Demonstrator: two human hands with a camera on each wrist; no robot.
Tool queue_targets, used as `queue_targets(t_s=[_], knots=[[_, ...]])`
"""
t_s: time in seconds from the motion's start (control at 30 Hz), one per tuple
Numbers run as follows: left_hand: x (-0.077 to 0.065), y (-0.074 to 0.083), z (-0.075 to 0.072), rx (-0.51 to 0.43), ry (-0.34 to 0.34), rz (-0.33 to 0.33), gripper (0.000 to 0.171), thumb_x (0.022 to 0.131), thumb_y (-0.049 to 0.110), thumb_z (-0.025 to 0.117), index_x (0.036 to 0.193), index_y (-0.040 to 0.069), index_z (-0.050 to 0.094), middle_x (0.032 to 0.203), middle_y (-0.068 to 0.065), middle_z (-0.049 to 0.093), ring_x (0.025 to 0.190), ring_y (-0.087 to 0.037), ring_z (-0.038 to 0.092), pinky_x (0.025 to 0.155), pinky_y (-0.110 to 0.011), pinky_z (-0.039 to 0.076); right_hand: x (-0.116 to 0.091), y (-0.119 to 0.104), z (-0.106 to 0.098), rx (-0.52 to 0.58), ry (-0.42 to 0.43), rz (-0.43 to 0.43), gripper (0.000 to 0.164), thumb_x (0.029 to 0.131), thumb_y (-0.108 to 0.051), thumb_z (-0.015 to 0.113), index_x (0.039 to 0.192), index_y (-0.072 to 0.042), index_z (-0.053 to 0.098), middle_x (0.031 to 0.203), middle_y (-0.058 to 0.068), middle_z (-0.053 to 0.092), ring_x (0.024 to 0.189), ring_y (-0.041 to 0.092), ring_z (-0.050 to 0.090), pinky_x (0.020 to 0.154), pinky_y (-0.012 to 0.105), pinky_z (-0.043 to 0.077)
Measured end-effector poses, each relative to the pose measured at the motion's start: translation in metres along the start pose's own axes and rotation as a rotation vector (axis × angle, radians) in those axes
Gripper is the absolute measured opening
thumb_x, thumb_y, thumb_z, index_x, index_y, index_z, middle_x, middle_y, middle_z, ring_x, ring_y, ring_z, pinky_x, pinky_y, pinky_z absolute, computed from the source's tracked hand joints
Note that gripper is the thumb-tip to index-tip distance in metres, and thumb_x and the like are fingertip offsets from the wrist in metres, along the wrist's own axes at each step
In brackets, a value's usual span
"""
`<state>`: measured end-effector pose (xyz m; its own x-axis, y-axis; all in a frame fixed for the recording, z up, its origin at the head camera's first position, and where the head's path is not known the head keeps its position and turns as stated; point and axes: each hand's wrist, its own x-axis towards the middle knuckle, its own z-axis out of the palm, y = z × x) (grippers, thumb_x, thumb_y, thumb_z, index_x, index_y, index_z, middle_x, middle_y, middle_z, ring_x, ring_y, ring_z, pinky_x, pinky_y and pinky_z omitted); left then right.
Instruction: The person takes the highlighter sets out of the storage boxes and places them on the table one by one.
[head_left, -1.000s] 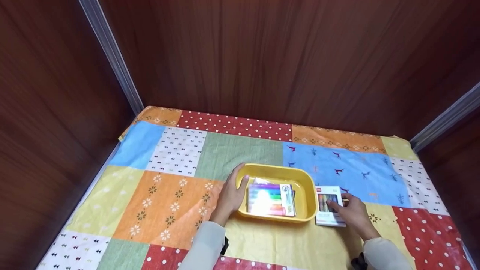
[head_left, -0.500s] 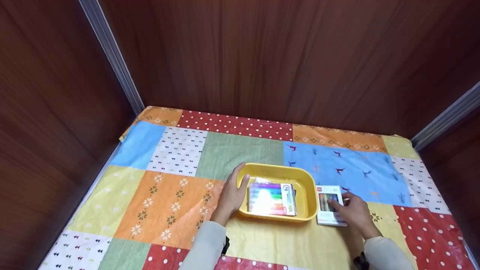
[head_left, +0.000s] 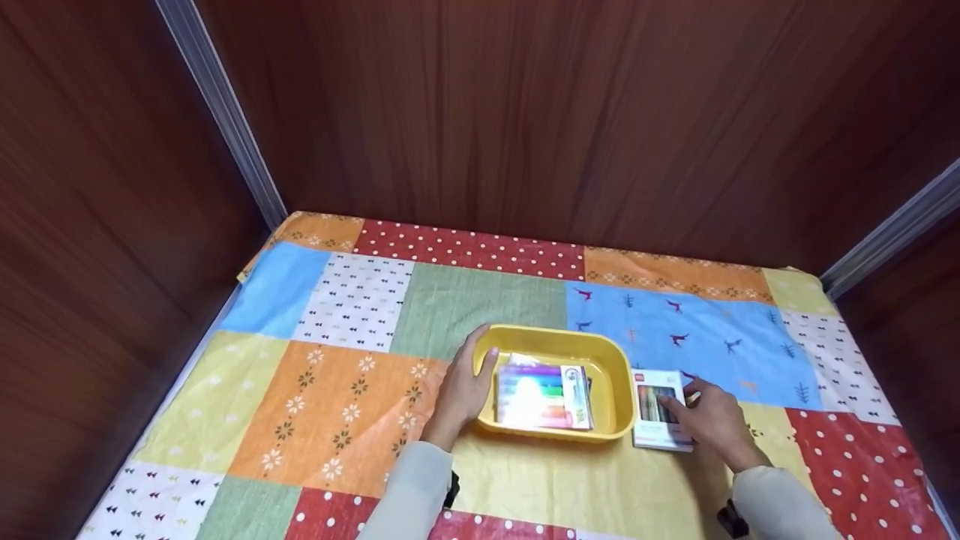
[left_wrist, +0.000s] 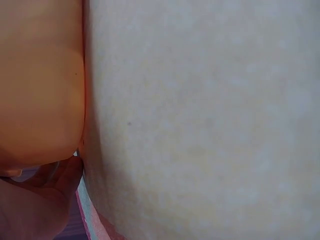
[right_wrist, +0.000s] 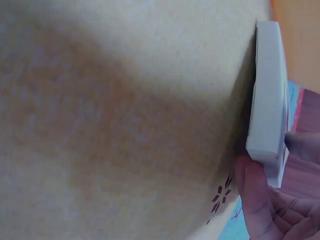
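My left hand (head_left: 463, 388) grips the left side of a yellow plastic basin (head_left: 617, 351), thumb over the rim and fingers along the outside. In the left wrist view the basin's wall (left_wrist: 42, 85) looks orange, with the left hand (left_wrist: 47, 195) at its lower corner. Inside the basin lies a clear-fronted pack of rainbow-coloured pens (head_left: 551, 397). Right of the basin is a flat white box (head_left: 661, 435) whose window shows coloured sticks. My right hand (head_left: 716, 421) pinches its right edge, thumb on the front. In the right wrist view, fingers (right_wrist: 255, 195) hold the box's end (right_wrist: 267, 100).
A patchwork-patterned cloth (head_left: 337, 412) covers the table. Brown wood-grain panels (head_left: 525, 120) rise behind it and on both sides, with metal strips (head_left: 225, 112) at the corners. Other flat items lie partly hidden under the pen pack.
My right wrist has shifted slightly to the right while its thumb stays on the white box. The left hand, the basin and the pen pack stay almost still.
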<state>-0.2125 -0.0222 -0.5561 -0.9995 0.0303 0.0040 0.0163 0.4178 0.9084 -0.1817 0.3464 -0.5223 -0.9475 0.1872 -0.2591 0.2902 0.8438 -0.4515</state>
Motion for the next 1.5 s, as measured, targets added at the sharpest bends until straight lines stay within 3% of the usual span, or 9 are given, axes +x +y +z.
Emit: queue_targets(t_s=[0.27,0.73,0.97,1.27,1.5], knots=[[0.000,-0.002,0.001,0.012,0.003,-0.011,0.051,0.106,0.050,0.041,0.155,0.038,0.033,0.163,0.002,0.038,0.149,-0.032,0.039,0.117,-0.060,0.035,0.001,0.001,-0.006,-0.003,-0.021,0.025,0.050,0.095,-0.040,0.065,0.116,0.005,0.060,0.090,0.015,0.067,0.072,0.020,0.058,0.059,0.027,0.046],[0.000,0.002,0.000,0.003,-0.008,-0.008,0.052,0.106,0.046,0.042,0.156,0.035,0.033,0.163,0.000,0.038,0.149,-0.034,0.039,0.116,-0.061,0.035,-0.004,-0.022,-0.016,0.017,0.018,-0.109,0.051,0.097,-0.040,0.063,0.123,0.004,0.058,0.099,0.022,0.067,0.068,0.017,0.061,0.054,0.030,0.051],[0.001,0.003,0.001,0.004,-0.003,-0.016,0.051,0.107,0.044,0.043,0.156,0.037,0.032,0.163,-0.001,0.038,0.149,-0.034,0.038,0.118,-0.060,0.033,-0.004,-0.034,-0.018,0.049,-0.001,-0.144,0.053,0.097,-0.040,0.063,0.126,0.003,0.057,0.099,0.020,0.067,0.051,0.017,0.058,0.048,0.033,0.050],[0.000,0.002,0.000,-0.003,0.002,-0.011,0.050,0.106,0.044,0.044,0.155,0.038,0.033,0.163,0.001,0.038,0.150,-0.033,0.037,0.118,-0.060,0.033,-0.003,-0.048,-0.022,-0.006,0.026,-0.209,0.051,0.097,-0.042,0.063,0.124,0.001,0.060,0.104,0.021,0.070,0.076,0.020,0.064,0.062,0.031,0.052],[-0.001,-0.001,-0.001,-0.010,-0.007,0.009,0.052,0.105,0.047,0.045,0.155,0.036,0.034,0.162,0.000,0.039,0.148,-0.034,0.040,0.115,-0.061,0.036,-0.003,-0.062,-0.023,-0.008,0.060,-0.270,0.049,0.095,-0.043,0.066,0.119,0.000,0.063,0.097,0.018,0.072,0.075,0.020,0.066,0.062,0.032,0.051]])
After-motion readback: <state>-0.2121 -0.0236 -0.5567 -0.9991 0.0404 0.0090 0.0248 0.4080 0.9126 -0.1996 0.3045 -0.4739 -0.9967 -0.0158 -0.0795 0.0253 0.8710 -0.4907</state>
